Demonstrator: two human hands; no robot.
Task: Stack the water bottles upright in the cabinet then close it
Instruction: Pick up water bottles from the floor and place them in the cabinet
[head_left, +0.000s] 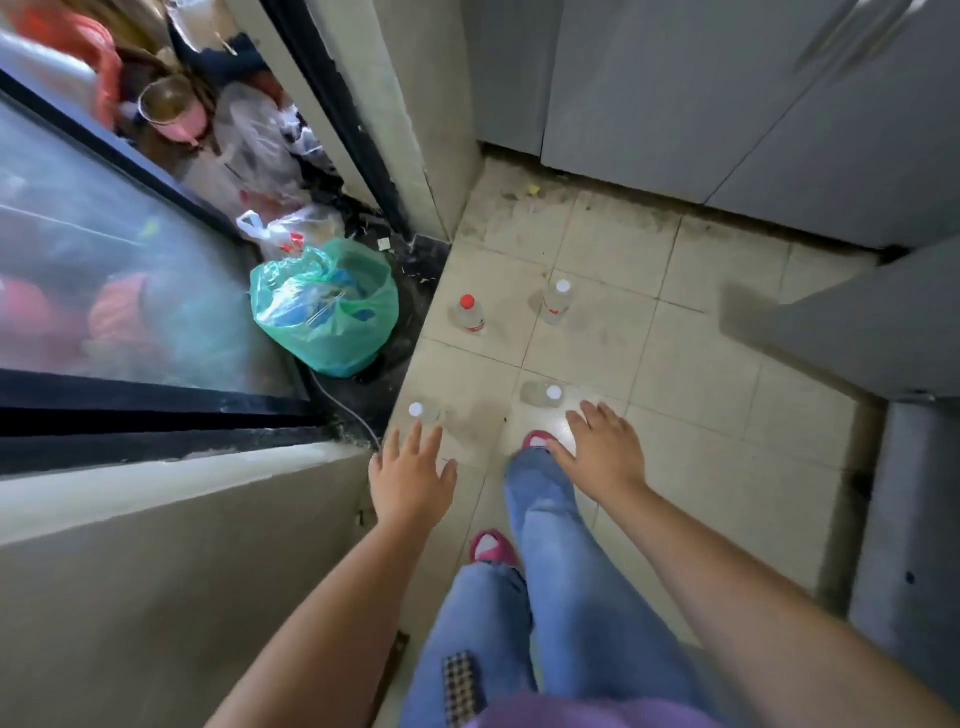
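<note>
Several clear water bottles stand upright on the tiled floor. One has a red cap (467, 314); a white-capped one (556, 301) stands to its right. Nearer me are two more white-capped bottles, one on the left (422, 411) and one on the right (545, 393). My left hand (411, 475) hovers open just below the near left bottle, fingers spread. My right hand (602, 449) hovers open just below the near right bottle. Neither hand touches a bottle. Grey cabinet doors (649, 98) stand shut at the far side, and an open grey cabinet door (852, 332) juts in from the right.
A green plastic bag (324, 306) full of rubbish sits at the left by a dark-framed glass door (104, 249). A beige wall (156, 571) runs along my left. My legs in blue jeans and pink slippers (491, 545) stand on the tiles.
</note>
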